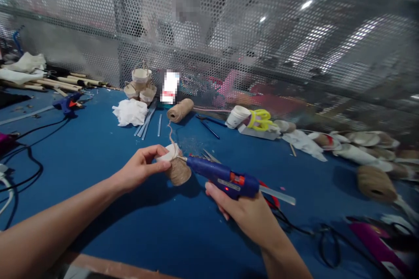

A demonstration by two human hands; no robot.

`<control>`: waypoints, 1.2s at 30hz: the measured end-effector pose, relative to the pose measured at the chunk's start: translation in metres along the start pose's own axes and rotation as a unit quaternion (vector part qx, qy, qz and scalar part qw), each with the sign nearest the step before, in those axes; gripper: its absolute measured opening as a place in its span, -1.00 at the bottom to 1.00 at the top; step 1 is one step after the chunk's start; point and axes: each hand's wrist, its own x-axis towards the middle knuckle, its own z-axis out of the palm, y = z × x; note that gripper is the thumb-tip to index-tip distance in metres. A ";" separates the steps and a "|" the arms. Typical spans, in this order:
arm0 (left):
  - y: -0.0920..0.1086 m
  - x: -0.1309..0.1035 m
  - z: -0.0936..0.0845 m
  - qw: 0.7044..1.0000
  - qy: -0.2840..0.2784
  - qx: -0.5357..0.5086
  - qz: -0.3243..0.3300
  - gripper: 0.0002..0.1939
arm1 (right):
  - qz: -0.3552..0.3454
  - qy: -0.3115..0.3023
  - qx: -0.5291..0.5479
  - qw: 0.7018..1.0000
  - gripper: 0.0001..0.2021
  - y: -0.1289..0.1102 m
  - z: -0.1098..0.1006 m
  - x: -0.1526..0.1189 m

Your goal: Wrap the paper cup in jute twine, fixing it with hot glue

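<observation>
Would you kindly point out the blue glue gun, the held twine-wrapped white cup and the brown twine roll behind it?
Blue glue gun (pixel 223 174), head view: body.
Twine-wrapped white cup (pixel 180 172), head view: wrapped side.
Brown twine roll (pixel 182 110), head view: wound side.

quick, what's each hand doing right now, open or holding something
Left hand: closed, holding the twine-wrapped cup at its white end.
Right hand: closed around the blue glue gun.

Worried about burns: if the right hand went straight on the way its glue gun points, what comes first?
The twine-wrapped cup, near its rim, where the nozzle of the glue gun seems already to touch. Beyond it comes the left hand, though depth is unclear.
</observation>
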 end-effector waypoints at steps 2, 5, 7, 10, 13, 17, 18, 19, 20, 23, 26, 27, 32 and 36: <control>0.001 0.000 0.000 1.000 -0.006 0.012 0.008 -0.80 | -0.017 0.008 0.010 1.000 -0.78 0.000 0.000 0.000; 0.002 -0.001 0.000 0.999 -0.009 0.025 0.018 -0.80 | -0.023 0.005 0.016 1.000 -0.85 -0.003 0.000 -0.002; 0.002 -0.001 0.000 0.999 -0.008 0.037 0.021 -0.80 | -0.028 0.004 0.009 1.000 -0.86 -0.003 0.000 -0.003; 0.002 -0.001 0.000 0.998 -0.005 0.057 0.029 -0.81 | -0.034 0.004 -0.026 0.999 -0.83 0.000 -0.001 -0.005; 0.002 -0.001 -0.001 0.997 -0.005 0.066 0.036 -0.82 | -0.038 0.015 -0.074 0.996 -0.80 0.004 -0.002 -0.006; 0.003 -0.001 0.000 0.998 -0.011 0.060 0.028 -0.80 | -0.042 0.033 -0.136 0.989 -0.77 0.006 -0.002 -0.008; 0.003 -0.001 0.000 0.998 -0.013 0.057 0.025 -0.79 | -0.046 0.035 -0.150 0.987 -0.76 0.006 -0.002 -0.008; 0.003 -0.001 0.000 0.998 -0.013 0.054 0.024 -0.79 | -0.052 0.038 -0.162 0.985 -0.76 0.006 -0.002 -0.008; 0.002 -0.001 0.000 0.998 -0.013 0.052 0.023 -0.79 | -0.060 0.040 -0.173 0.982 -0.75 0.006 -0.002 -0.008; 0.002 -0.001 0.000 0.998 -0.014 0.054 0.029 -0.79 | -0.097 0.033 -0.193 0.976 -0.76 0.009 -0.003 -0.008; 0.001 -0.001 -0.001 0.998 -0.019 0.052 0.032 -0.79 | -0.123 0.016 -0.219 0.968 -0.75 0.014 -0.006 -0.008; 0.001 -0.001 -0.001 0.998 -0.020 0.050 0.033 -0.80 | -0.126 0.011 -0.231 0.965 -0.74 0.015 -0.007 -0.009; 0.002 -0.001 0.000 0.998 -0.020 0.047 0.033 -0.81 | -0.093 0.016 -0.241 0.966 -0.70 0.014 -0.005 -0.009; 0.002 -0.001 0.000 0.998 -0.019 0.051 0.030 -0.81 | -0.087 0.047 -0.224 0.970 -0.75 0.014 -0.002 -0.010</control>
